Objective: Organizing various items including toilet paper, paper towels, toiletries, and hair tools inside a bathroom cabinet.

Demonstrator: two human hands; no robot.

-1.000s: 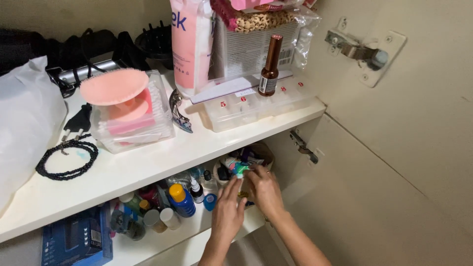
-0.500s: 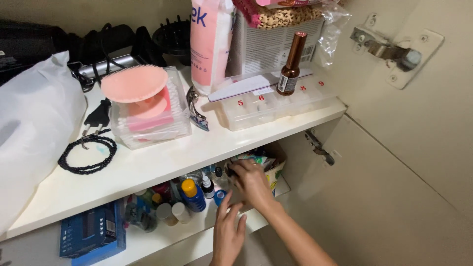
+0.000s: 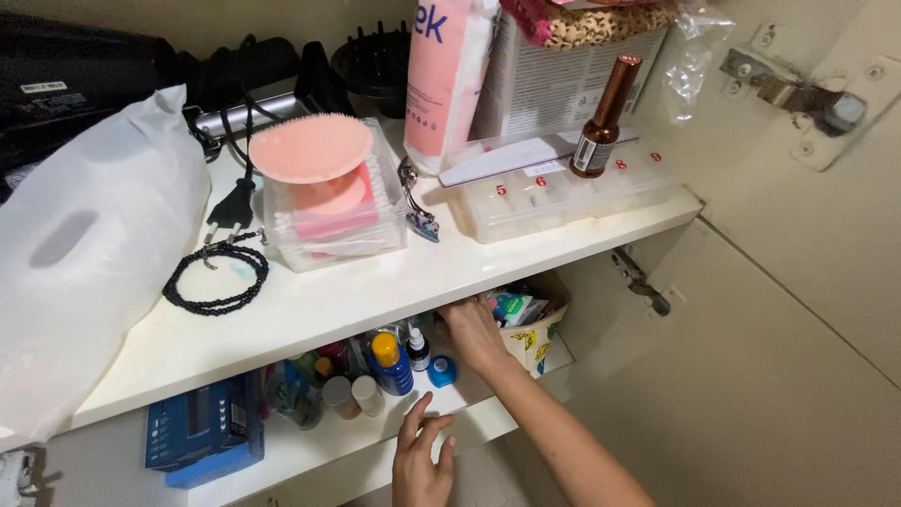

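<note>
My right hand (image 3: pixel 474 333) reaches into the lower shelf, beneath the edge of the white upper shelf (image 3: pixel 310 314). Its fingertips are hidden under that edge, so a grip cannot be made out. It lies beside a small cardboard box (image 3: pixel 537 340) stuffed with packets, and close to a little dropper bottle (image 3: pixel 419 349) and a blue round cap (image 3: pixel 442 372). My left hand (image 3: pixel 419 460) is lower down, fingers spread, resting at the lower shelf's front edge and holding nothing. A blue bottle with an orange cap (image 3: pixel 389 362) stands just above it.
The upper shelf holds a white plastic bag (image 3: pixel 75 253), a black bead string (image 3: pixel 218 280), a clear swab box topped by a pink brush (image 3: pixel 314 150), a numbered clear organizer (image 3: pixel 563 192) and a brown bottle (image 3: pixel 601 117). A blue box (image 3: pixel 202 432) sits lower left. The open cupboard door (image 3: pixel 779 310) stands right.
My left hand has dropped away from the box to the lower shelf's edge. My right hand has pushed further in under the upper shelf. The view has shifted left.
</note>
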